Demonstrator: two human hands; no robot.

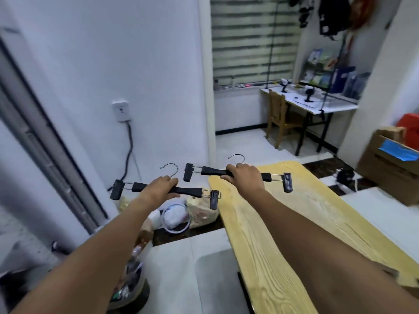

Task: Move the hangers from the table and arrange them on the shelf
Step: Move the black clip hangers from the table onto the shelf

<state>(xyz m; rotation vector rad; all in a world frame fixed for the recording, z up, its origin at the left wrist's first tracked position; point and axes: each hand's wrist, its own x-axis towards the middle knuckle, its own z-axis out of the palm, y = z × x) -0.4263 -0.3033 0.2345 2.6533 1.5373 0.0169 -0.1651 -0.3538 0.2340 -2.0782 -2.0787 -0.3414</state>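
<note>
Edges and clearance:

1. The yellow wood-grain table (283, 223) runs from under my right forearm out to a rounded far end just beneath the right hand (243, 175).
2. Its long left edge passes between the two hands. The left hand (162, 188) is outside that edge, above the floor.
3. Below the left hand, plastic bags (201, 209) lie against the table's far corner.
4. Ahead of the left hand stands a white wall (136, 64) carrying a socket (121, 111) with a cable hanging from it.
5. Ahead of the right hand a doorway opens onto bare floor. A wooden chair (278, 116) and a white desk (317, 105) stand well beyond it.
6. To the right of the right hand, well apart, a cardboard box (390, 168) sits on the floor.

Hands:

1. The left hand is wrapped round the middle of the left hanger (190, 191), a black clip bar. Its wire hook rises behind the knuckles.
2. The right hand grips the middle of the right hanger (213, 171) the same way, fingers curled over the bar.
3. Both hangers are held in the air, roughly level, clips hanging at each end.
4. The left hanger sits lower and nearer to me. Its right clip is near the right hanger's left clip, not touching.
</note>
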